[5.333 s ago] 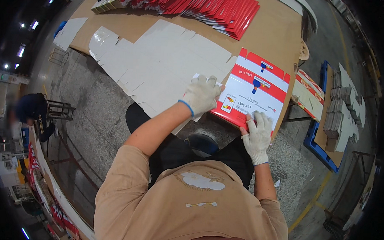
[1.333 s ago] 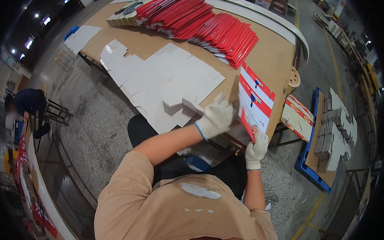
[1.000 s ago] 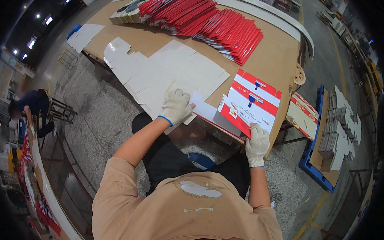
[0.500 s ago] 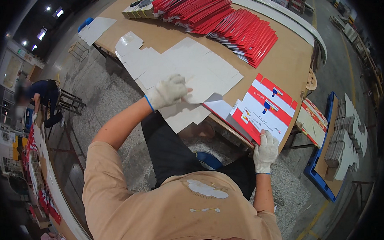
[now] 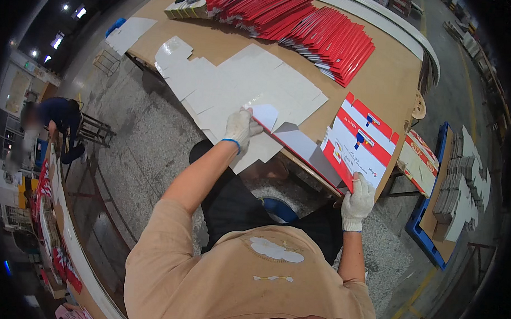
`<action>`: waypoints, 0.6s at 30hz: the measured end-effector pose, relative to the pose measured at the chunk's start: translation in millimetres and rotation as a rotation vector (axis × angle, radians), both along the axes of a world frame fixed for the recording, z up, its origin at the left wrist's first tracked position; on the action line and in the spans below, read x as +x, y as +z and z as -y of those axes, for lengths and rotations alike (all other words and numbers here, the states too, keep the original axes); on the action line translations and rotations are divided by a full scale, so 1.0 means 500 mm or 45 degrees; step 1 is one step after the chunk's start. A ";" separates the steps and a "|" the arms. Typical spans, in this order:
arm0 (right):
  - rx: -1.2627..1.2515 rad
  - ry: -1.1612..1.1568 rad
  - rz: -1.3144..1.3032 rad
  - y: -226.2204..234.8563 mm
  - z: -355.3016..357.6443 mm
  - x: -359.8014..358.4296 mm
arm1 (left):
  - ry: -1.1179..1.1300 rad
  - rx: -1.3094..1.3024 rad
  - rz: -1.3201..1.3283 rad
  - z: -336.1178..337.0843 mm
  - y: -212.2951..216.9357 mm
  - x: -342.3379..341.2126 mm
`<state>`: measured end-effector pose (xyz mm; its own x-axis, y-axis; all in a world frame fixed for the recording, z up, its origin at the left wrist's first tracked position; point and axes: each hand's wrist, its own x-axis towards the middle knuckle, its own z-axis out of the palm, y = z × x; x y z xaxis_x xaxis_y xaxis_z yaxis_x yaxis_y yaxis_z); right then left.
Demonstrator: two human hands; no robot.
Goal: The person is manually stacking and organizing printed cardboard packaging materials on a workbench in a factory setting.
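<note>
A red and white printed carton blank (image 5: 366,142) lies partly folded at the front right of the table, one long panel standing up along the near edge. My right hand (image 5: 357,203), in a white knit glove, is closed on the carton's near corner, thumb on top. At the left end of the same carton, my gloved left hand (image 5: 241,129) pinches a white flap with a red edge; part of the grip is hidden. Under that flap and beyond it, flat grey-white carton blanks (image 5: 252,83) lie plain side up and overhang the near edge.
Red folded cartons (image 5: 332,44) lie fanned in a long row at the table's far side. A blue pallet (image 5: 428,222) with stacked grey blanks stands on the floor to the right. At far left, another person (image 5: 60,122) bends over a second table.
My left hand has moved right and slightly down, from over the plain blanks onto the end flap of the printed carton. That panel now stands up more; my right hand barely moves.
</note>
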<state>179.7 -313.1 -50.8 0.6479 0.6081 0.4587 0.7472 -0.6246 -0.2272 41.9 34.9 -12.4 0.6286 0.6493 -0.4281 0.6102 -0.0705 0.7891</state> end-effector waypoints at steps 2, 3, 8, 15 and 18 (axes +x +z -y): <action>-0.026 0.030 0.003 0.011 -0.001 0.009 | -0.042 0.253 0.110 0.037 0.024 0.012; -0.146 0.061 -0.064 0.033 -0.008 0.010 | -0.062 0.382 0.165 0.047 0.030 0.020; -0.451 0.069 -0.126 0.091 -0.032 -0.007 | -0.963 1.177 0.651 0.083 0.011 0.036; -0.468 0.046 -0.149 0.057 -0.028 -0.020 | -1.173 1.340 0.161 0.117 -0.020 0.063; -0.454 -0.006 -0.124 0.038 -0.039 -0.028 | -1.038 1.518 0.271 0.125 -0.067 0.067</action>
<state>165.7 -293.4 -31.8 0.6814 0.7154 0.1544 0.7295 -0.6809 -0.0649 75.6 -27.7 -46.1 0.9697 -0.0149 0.2439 -0.0365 -0.9958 0.0845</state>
